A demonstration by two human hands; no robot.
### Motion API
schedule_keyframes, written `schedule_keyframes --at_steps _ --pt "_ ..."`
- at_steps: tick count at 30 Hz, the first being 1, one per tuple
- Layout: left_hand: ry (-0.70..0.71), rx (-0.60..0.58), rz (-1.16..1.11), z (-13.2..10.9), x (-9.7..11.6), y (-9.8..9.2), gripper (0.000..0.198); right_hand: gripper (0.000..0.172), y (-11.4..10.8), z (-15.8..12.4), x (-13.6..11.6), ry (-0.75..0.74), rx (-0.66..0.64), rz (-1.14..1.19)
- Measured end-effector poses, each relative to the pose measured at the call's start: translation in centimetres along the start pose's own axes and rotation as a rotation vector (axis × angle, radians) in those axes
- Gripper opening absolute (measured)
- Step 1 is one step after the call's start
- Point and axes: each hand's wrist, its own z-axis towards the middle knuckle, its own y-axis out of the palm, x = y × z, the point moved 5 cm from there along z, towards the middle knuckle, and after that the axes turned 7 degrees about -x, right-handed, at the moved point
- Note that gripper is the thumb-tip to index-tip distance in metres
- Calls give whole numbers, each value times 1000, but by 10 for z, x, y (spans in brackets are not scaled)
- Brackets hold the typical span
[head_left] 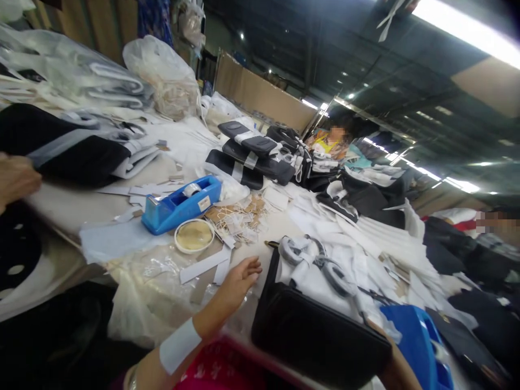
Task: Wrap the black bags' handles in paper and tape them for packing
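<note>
Left hand [239, 279] open, empty, near white card strips [203, 265]; I can't see my right hand behind the black case [312, 336]; black pieces [247, 160] lie stacked, white trim [357, 238] loose on the desk [69, 208].

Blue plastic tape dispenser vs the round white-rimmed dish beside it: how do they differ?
The blue plastic tape dispenser is long and angular; the round white-rimmed dish is circular and low. The dispenser is bright blue and carries a tape roll, while the dish shows a tan centre. Both sit close together on the work table.
</note>
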Motion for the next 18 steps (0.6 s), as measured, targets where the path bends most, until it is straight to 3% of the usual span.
schedule_keyframes --at_steps 2,9,18 --pt "13 -11 5 0 -2 1 55 35 6 -15 9 66 17 86" --pt "36 -5 -6 -7 -14 5 54 42 18 -51 12 -69 12 130" --pt "-32 -43 -49 -6 -23 29 57 41 8 -52 16 -52 86 153"
